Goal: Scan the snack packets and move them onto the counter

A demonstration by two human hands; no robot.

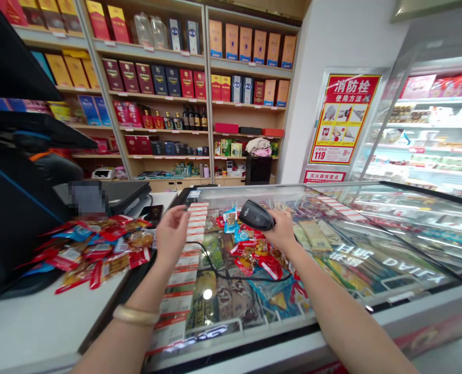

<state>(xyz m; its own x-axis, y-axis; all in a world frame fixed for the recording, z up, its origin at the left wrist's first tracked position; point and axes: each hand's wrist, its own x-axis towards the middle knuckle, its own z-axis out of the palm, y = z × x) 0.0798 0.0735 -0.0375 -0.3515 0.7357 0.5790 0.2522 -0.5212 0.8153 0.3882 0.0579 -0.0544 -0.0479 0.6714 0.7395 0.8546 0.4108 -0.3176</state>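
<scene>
My right hand [281,228] is wrapped round the handle of a black barcode scanner [255,215], whose head points left over the freezer's glass top. Small red and blue snack packets [264,255] lie on the glass below the scanner. A black cable [239,278] loops across the glass. My left hand [172,228], with its fingers loosely curled, is raised over the freezer's left edge with nothing visible in it. To its left, a larger pile of red, blue and gold snack packets [102,246] sits on the white counter.
The glass-topped freezer [273,324] holds bagged goods. A black monitor [13,208] stands on the white counter [40,332] at left. Shelves [159,96] of boxes and bottles line the back wall. At right are a fire hydrant poster [340,119] and a lit display cooler [437,140].
</scene>
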